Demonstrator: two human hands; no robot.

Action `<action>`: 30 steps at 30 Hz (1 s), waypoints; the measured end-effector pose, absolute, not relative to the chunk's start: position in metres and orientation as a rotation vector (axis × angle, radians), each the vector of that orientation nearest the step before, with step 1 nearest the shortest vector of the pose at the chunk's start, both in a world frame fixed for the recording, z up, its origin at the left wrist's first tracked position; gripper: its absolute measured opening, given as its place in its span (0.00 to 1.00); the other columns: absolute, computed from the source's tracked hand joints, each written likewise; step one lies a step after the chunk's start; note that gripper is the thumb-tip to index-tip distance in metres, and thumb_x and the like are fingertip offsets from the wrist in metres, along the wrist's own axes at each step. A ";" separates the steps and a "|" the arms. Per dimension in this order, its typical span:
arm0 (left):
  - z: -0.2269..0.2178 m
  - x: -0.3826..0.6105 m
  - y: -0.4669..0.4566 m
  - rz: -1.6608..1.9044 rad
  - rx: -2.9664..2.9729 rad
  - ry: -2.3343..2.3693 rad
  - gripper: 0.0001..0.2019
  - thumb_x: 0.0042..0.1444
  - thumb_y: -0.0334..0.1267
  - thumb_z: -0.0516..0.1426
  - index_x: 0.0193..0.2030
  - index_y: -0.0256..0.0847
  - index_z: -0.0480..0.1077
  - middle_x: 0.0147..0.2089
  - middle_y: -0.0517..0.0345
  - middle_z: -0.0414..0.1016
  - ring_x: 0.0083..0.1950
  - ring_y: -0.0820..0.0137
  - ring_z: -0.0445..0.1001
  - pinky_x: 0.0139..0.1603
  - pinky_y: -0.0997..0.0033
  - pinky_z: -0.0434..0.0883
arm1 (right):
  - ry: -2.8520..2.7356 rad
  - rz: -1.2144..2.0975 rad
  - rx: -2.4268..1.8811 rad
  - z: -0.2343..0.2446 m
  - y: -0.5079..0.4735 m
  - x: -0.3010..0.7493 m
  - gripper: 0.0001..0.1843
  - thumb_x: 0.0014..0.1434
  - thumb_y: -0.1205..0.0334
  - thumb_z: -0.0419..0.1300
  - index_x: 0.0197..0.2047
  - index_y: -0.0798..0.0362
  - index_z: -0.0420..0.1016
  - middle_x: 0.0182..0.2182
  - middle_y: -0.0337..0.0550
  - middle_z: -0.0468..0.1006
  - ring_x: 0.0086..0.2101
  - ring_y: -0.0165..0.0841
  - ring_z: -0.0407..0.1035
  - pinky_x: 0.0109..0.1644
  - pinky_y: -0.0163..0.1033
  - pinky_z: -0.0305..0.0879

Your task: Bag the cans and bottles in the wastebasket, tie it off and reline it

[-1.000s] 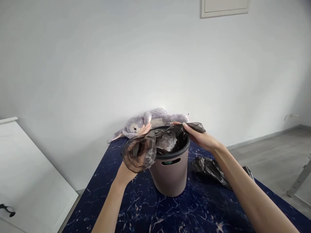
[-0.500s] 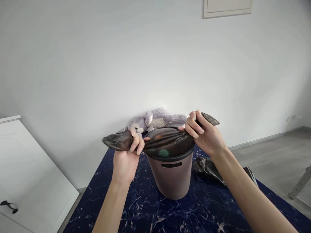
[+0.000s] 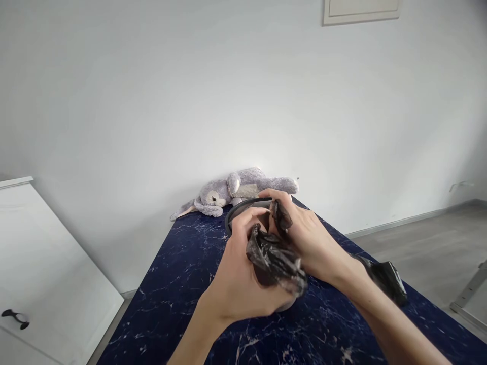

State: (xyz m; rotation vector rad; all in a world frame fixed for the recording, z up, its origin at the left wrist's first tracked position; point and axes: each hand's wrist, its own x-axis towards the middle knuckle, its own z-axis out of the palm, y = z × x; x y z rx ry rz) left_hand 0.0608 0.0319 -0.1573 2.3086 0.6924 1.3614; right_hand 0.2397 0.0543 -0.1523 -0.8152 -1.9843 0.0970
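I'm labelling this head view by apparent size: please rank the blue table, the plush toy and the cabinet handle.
1. Blue table, by far the largest.
2. Plush toy; it lies at the far end, so it looks smaller than it is.
3. Cabinet handle, smallest.

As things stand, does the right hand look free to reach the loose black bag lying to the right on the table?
Probably not: the right hand grips the bin liner with the left hand, though the loose black bag lies unobstructed beside its forearm.

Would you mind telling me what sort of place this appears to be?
Probably a room in a home: a plush toy lies against a plain white wall, a white cabinet stands left, and a marbled blue table carries a bin.
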 end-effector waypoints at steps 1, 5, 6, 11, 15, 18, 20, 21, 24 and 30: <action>-0.159 0.062 0.034 1.377 2.252 0.717 0.43 0.52 0.34 0.69 0.71 0.53 0.55 0.57 0.49 0.75 0.53 0.56 0.79 0.51 0.57 0.78 | -2.024 0.071 -0.789 -0.152 0.054 0.240 0.31 0.64 0.64 0.53 0.69 0.50 0.54 0.47 0.52 0.79 0.39 0.42 0.75 0.39 0.43 0.68; -0.161 0.062 0.039 1.419 2.162 0.813 0.28 0.59 0.36 0.67 0.64 0.53 0.64 0.51 0.54 0.79 0.47 0.60 0.80 0.47 0.60 0.78 | -2.110 0.043 -0.746 -0.151 0.052 0.238 0.40 0.64 0.64 0.54 0.76 0.53 0.44 0.47 0.53 0.79 0.41 0.45 0.76 0.41 0.47 0.72; -0.161 0.062 0.039 1.405 2.177 0.812 0.24 0.61 0.36 0.67 0.61 0.52 0.67 0.50 0.55 0.80 0.47 0.60 0.80 0.48 0.60 0.78 | -2.127 0.058 -0.731 -0.151 0.052 0.238 0.41 0.65 0.64 0.53 0.77 0.53 0.42 0.46 0.53 0.79 0.41 0.45 0.76 0.41 0.47 0.72; -0.159 0.060 0.040 1.456 2.169 0.755 0.06 0.67 0.37 0.61 0.49 0.49 0.74 0.46 0.56 0.80 0.48 0.61 0.79 0.50 0.61 0.77 | -2.177 0.223 -0.665 -0.151 0.051 0.237 0.45 0.63 0.68 0.54 0.79 0.47 0.38 0.46 0.50 0.80 0.37 0.43 0.77 0.37 0.47 0.75; -0.159 0.059 0.043 1.664 2.033 0.787 0.03 0.67 0.41 0.63 0.41 0.48 0.73 0.41 0.57 0.77 0.45 0.63 0.78 0.47 0.64 0.77 | -2.137 0.414 -0.671 -0.148 0.051 0.244 0.41 0.67 0.68 0.53 0.78 0.43 0.43 0.48 0.50 0.80 0.38 0.42 0.78 0.38 0.49 0.77; -0.158 0.058 0.046 1.724 1.911 0.844 0.07 0.66 0.45 0.64 0.40 0.47 0.72 0.40 0.59 0.75 0.44 0.65 0.77 0.48 0.66 0.77 | -2.075 0.501 -0.675 -0.146 0.057 0.253 0.33 0.70 0.59 0.58 0.74 0.43 0.53 0.52 0.49 0.80 0.48 0.43 0.77 0.46 0.48 0.78; -0.157 0.057 0.047 1.725 1.855 0.889 0.09 0.67 0.47 0.63 0.39 0.46 0.71 0.39 0.59 0.75 0.43 0.65 0.76 0.47 0.66 0.77 | -2.082 0.461 -0.710 -0.146 0.063 0.258 0.16 0.72 0.54 0.59 0.60 0.46 0.69 0.46 0.45 0.80 0.45 0.41 0.76 0.45 0.45 0.76; -0.157 0.057 0.048 1.724 1.835 0.902 0.10 0.67 0.48 0.62 0.38 0.46 0.71 0.39 0.59 0.75 0.43 0.65 0.76 0.47 0.66 0.76 | -2.106 0.420 -0.719 -0.146 0.066 0.259 0.10 0.73 0.51 0.58 0.49 0.47 0.73 0.40 0.44 0.80 0.41 0.39 0.75 0.43 0.44 0.74; -0.157 0.056 0.048 1.714 1.812 0.941 0.10 0.67 0.50 0.62 0.41 0.46 0.74 0.41 0.57 0.77 0.45 0.62 0.77 0.48 0.64 0.76 | -2.159 0.358 -0.683 -0.146 0.071 0.262 0.20 0.76 0.49 0.54 0.34 0.49 0.71 0.33 0.42 0.77 0.35 0.36 0.70 0.40 0.42 0.69; -0.150 0.056 0.045 1.671 1.654 0.779 0.14 0.72 0.55 0.56 0.46 0.48 0.73 0.29 0.63 0.59 0.31 0.69 0.63 0.39 0.66 0.68 | -1.947 0.745 -0.604 -0.141 0.071 0.260 0.22 0.78 0.47 0.50 0.37 0.48 0.77 0.37 0.43 0.81 0.43 0.38 0.76 0.56 0.48 0.73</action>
